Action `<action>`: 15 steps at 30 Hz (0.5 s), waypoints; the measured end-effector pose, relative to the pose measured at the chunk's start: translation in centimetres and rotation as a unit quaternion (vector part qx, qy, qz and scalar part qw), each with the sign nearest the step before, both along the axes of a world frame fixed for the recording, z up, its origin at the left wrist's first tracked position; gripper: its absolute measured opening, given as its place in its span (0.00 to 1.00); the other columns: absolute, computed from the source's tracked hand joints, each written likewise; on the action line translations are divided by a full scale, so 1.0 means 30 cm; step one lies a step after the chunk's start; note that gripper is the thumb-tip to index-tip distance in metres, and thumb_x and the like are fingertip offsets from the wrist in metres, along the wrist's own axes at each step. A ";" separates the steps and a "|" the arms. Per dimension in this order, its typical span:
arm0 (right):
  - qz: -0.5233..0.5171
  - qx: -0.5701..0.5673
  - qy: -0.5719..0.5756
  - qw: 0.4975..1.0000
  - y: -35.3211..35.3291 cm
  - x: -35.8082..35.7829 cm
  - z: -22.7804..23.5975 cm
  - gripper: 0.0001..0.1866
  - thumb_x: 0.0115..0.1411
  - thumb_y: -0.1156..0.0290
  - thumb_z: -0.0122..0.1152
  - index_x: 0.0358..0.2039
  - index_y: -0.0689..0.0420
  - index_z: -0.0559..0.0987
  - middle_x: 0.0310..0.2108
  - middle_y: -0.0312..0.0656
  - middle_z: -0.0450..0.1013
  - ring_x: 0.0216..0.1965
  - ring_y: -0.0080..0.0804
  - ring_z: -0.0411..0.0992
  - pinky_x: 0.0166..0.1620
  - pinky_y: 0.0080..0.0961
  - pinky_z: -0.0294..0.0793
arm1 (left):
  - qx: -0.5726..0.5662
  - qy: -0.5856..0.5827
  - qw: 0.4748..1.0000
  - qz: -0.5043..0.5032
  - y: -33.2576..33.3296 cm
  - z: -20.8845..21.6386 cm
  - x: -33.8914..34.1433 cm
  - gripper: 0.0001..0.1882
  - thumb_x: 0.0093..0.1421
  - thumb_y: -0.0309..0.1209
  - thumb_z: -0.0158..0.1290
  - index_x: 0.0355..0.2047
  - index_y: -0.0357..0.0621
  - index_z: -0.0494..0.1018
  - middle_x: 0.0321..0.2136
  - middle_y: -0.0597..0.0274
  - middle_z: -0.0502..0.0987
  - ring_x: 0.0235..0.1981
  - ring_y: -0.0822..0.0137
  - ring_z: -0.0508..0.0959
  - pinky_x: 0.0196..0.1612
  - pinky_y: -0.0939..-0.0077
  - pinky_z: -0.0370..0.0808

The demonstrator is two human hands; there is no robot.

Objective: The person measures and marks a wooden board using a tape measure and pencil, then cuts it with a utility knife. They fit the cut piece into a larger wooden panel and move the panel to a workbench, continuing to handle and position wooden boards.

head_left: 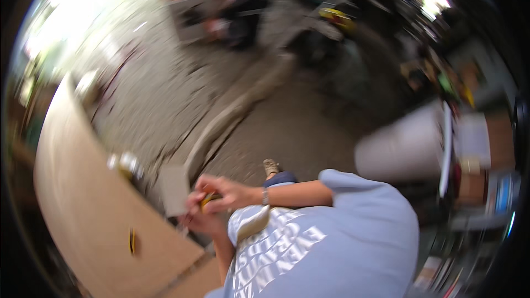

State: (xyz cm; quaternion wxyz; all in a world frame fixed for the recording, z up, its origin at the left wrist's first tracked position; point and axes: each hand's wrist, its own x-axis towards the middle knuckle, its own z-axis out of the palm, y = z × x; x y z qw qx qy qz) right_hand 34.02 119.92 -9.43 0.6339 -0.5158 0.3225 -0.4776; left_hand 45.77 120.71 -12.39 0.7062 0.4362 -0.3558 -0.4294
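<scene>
Both hands meet in front of my body, blurred by motion. My right hand (227, 192), with a band on its wrist, curls its fingers around a small yellow-and-black object (209, 201), possibly a tape measure; most of it is covered. Just below, my left hand (205, 222) is closed against the same object from the other side, its fingers partly hidden. On the large wooden board (83, 187) at my left lies a slim yellow-and-black tool (132, 241), too blurred to name exactly.
Beyond my hands stands a pale flat panel (173, 190). A raised ridge (237, 107) crosses the rough floor (149, 88). A large white cylinder (403, 146) and cartons (499, 139) crowd the right. Blurred equipment and a low table-like box (193, 19) stand farther off.
</scene>
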 end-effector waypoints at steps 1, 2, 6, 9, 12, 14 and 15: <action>-0.033 -0.012 0.031 0.999 0.002 -0.044 -0.018 0.24 0.55 0.58 0.67 0.41 0.58 0.66 0.32 0.36 0.71 0.37 0.22 0.68 0.41 0.23 0.70 | 0.048 -0.007 0.999 -0.014 -0.011 0.034 -0.066 0.12 0.65 0.34 0.46 0.32 0.37 0.67 0.23 0.60 0.75 0.25 0.71 0.74 0.30 0.75 0.74; -0.059 -0.023 0.058 0.996 0.001 -0.117 -0.037 0.24 0.54 0.57 0.67 0.40 0.57 0.66 0.30 0.37 0.71 0.35 0.23 0.69 0.39 0.24 0.70 | 0.093 -0.025 0.995 -0.021 -0.031 0.081 -0.136 0.13 0.66 0.36 0.46 0.32 0.37 0.67 0.24 0.61 0.74 0.26 0.71 0.73 0.31 0.76 0.74; -0.270 -0.119 0.275 0.915 0.054 -0.431 0.023 0.30 0.49 0.46 0.66 0.37 0.56 0.65 0.21 0.45 0.70 0.22 0.45 0.72 0.27 0.33 0.70 | 0.123 -0.073 0.983 -0.112 -0.089 0.097 -0.402 0.14 0.67 0.39 0.47 0.36 0.39 0.68 0.26 0.63 0.74 0.29 0.74 0.73 0.36 0.80 0.71; -0.343 -0.184 0.371 0.843 0.148 -0.703 -0.011 0.28 0.49 0.47 0.66 0.37 0.55 0.66 0.22 0.44 0.71 0.22 0.46 0.72 0.26 0.36 0.69 | 0.146 -0.073 0.931 -0.326 -0.086 0.069 -0.611 0.12 0.67 0.37 0.48 0.38 0.40 0.69 0.26 0.63 0.75 0.28 0.75 0.74 0.34 0.81 0.70; -0.364 -0.169 0.426 0.810 0.229 -0.962 -0.044 0.28 0.48 0.48 0.67 0.38 0.52 0.66 0.23 0.42 0.71 0.21 0.45 0.72 0.26 0.35 0.70 | 0.156 -0.092 0.877 -0.444 -0.114 0.051 -0.853 0.09 0.66 0.33 0.48 0.40 0.40 0.70 0.27 0.64 0.76 0.28 0.76 0.75 0.33 0.83 0.72; -0.355 -0.145 0.441 0.811 0.273 -1.125 -0.049 0.27 0.47 0.50 0.68 0.38 0.53 0.68 0.24 0.42 0.72 0.22 0.45 0.73 0.26 0.36 0.71 | 0.164 -0.139 0.827 -0.520 -0.125 0.061 -1.010 0.08 0.67 0.33 0.48 0.39 0.41 0.71 0.27 0.66 0.75 0.27 0.78 0.74 0.31 0.84 0.70; -0.361 -0.142 0.432 0.814 0.299 -1.194 -0.047 0.26 0.48 0.50 0.68 0.38 0.53 0.68 0.25 0.42 0.72 0.22 0.45 0.74 0.26 0.37 0.71 | 0.176 -0.134 0.798 -0.561 -0.129 0.065 -1.085 0.08 0.67 0.33 0.48 0.39 0.42 0.70 0.26 0.67 0.74 0.26 0.78 0.73 0.31 0.84 0.70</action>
